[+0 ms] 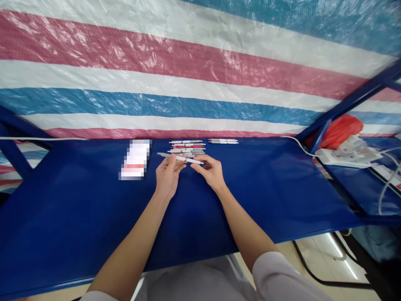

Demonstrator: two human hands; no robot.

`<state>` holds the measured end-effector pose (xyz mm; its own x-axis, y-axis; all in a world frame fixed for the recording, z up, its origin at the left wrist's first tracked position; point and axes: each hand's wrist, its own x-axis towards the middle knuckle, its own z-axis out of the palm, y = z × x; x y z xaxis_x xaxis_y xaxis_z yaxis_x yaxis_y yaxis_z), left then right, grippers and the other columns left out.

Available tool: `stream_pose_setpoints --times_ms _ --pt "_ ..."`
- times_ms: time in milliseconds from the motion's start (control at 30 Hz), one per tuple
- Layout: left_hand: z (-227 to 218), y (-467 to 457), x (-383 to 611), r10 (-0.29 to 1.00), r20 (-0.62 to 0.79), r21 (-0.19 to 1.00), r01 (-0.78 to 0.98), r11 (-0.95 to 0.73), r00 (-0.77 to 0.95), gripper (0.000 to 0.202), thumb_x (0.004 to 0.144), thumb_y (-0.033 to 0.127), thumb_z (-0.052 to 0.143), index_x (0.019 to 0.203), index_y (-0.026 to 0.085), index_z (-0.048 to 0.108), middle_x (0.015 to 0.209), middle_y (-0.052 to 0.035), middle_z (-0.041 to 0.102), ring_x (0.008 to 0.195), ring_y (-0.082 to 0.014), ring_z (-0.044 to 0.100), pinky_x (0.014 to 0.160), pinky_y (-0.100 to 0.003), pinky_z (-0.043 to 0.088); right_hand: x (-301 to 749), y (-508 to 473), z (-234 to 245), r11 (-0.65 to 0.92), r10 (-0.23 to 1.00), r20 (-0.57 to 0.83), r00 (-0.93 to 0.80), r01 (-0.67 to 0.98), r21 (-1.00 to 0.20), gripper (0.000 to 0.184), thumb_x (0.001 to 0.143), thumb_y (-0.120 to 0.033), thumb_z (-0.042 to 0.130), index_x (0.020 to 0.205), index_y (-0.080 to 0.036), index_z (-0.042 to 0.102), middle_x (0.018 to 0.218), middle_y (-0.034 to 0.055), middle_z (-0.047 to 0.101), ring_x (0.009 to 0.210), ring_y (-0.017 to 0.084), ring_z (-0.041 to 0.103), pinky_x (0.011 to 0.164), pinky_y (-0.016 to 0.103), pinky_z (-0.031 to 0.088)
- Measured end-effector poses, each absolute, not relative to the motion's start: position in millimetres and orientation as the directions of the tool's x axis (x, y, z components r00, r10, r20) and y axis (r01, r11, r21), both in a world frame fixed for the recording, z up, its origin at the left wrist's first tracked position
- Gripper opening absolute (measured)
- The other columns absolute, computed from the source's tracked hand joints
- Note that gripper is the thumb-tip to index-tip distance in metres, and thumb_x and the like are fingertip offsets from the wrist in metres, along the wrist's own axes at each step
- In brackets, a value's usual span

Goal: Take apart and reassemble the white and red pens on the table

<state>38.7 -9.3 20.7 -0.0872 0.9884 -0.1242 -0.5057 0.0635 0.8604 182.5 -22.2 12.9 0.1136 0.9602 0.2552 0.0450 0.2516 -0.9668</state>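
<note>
Both my hands hold one white and grey pen (180, 158) level above the blue table (78, 200). My left hand (168, 173) pinches its middle with closed fingers. My right hand (210, 170) grips the pen's right end between thumb and fingers. Just behind the hands lies a small pile of several pens (187, 148), some with red parts. Two more white pens (223, 141) lie side by side to the right of the pile.
A blurred white and red packet (135, 159) lies left of the pens. A striped tarp (188, 71) hangs behind the table. At the right, a white power strip (347, 156) with cables and a red bag (340, 130) sit on a neighbouring blue surface.
</note>
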Motion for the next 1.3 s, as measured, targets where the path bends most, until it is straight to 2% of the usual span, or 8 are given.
stream_pose_setpoints --times_ms 167,300,433,533,767,933,1067,1300 --pt "20.2 -14.2 41.1 0.998 -0.045 0.923 -0.384 0.021 -0.054 0.037 0.077 0.05 0.068 0.082 0.013 0.067 0.082 -0.0106 0.075 0.077 -0.0212 0.071 0.075 -0.035 0.055 178.5 -21.0 15.1 0.233 0.956 0.198 0.214 -0.15 -0.961 0.023 0.068 -0.039 0.075 0.085 -0.023 0.071 0.083 -0.0007 0.071 0.07 0.014 0.065 0.053 0.023 0.055" --pt "18.0 -20.1 39.3 0.98 0.186 0.982 0.031 -0.188 0.071 0.036 0.087 0.047 0.056 0.095 0.015 0.07 0.097 -0.0109 0.073 0.085 -0.0222 0.069 0.081 -0.037 0.053 180.0 -15.3 17.1 0.235 0.929 0.115 0.352 -0.322 -0.917 0.024 0.075 -0.044 0.067 0.086 -0.023 0.064 0.087 -0.0005 0.069 0.078 0.014 0.067 0.055 0.022 0.057" --pt "14.4 -26.5 39.0 0.87 0.378 0.715 0.497 -0.491 0.317 0.029 0.089 0.037 0.054 0.11 0.022 0.068 0.116 -0.008 0.068 0.11 -0.0264 0.06 0.097 -0.043 0.043 187.3 -8.0 18.9 0.206 0.908 0.004 0.419 -0.438 -0.875 0.03 0.077 -0.048 0.062 0.092 -0.023 0.058 0.106 0.0032 0.069 0.091 0.016 0.069 0.055 0.021 0.056" --pt "13.2 -28.5 39.5 0.823 0.383 0.5 0.655 -0.567 0.42 0.029 0.089 0.035 0.054 0.112 0.023 0.068 0.125 -0.0087 0.063 0.117 -0.0298 0.054 0.101 -0.048 0.038 192.5 -6.0 20.2 0.2 0.904 -0.036 0.426 -0.495 -0.845 0.032 0.077 -0.049 0.061 0.094 -0.023 0.055 0.112 0.0053 0.069 0.098 0.019 0.069 0.06 0.023 0.057" --pt "15.2 -26.7 30.8 0.767 0.391 0.309 0.713 -0.63 0.508 0.036 0.089 0.037 0.053 0.121 0.024 0.064 0.132 -0.0121 0.058 0.123 -0.0334 0.049 0.106 -0.053 0.03 195.2 -2.3 26.5 0.278 0.895 -0.027 0.446 -0.604 -0.747 0.028 0.078 -0.048 0.061 0.091 -0.027 0.049 0.093 -0.0021 0.069 0.094 0.017 0.069 0.079 0.034 0.057" --pt "8.7 -27.8 24.9 0.757 0.378 0.274 0.717 -0.641 0.533 0.04 0.089 0.038 0.052 0.125 0.025 0.062 0.134 -0.0122 0.056 0.125 -0.0334 0.048 0.109 -0.054 0.026 193.0 1.0 22.2 0.351 0.874 -0.076 0.479 -0.733 -0.582 0.021 0.08 -0.043 0.059 0.083 -0.029 0.044 0.066 -0.0103 0.049 0.061 0.009 0.058 0.081 0.035 0.055" --pt "2.9 -29.8 22.7 0.756 0.354 0.244 0.726 -0.643 0.551 0.04 0.09 0.037 0.05 0.126 0.023 0.061 0.136 -0.0128 0.054 0.128 -0.033 0.046 0.11 -0.055 0.024 194.8 -2.5 8.0 0.386 0.872 -0.073 0.483 -0.773 -0.504 0.024 0.085 -0.047 0.049 0.073 -0.027 0.043 0.056 -0.0095 0.034 0.048 0.01 0.039 0.071 0.031 0.052" --pt "0.0 -31.2 20.2 0.774 0.353 0.269 0.735 -0.622 0.526 0.044 0.089 0.042 0.052 0.128 0.023 0.06 0.139 -0.0125 0.051 0.131 -0.0348 0.043 0.112 -0.058 0.022 203.0 -1.6 -4.7 0.431 0.895 0.025 0.445 -0.851 -0.3 0.031 0.087 -0.042 0.04 0.063 -0.024 0.04 0.056 -0.0063 0.027 0.05 0.012 0.033 0.053 0.027 0.039"
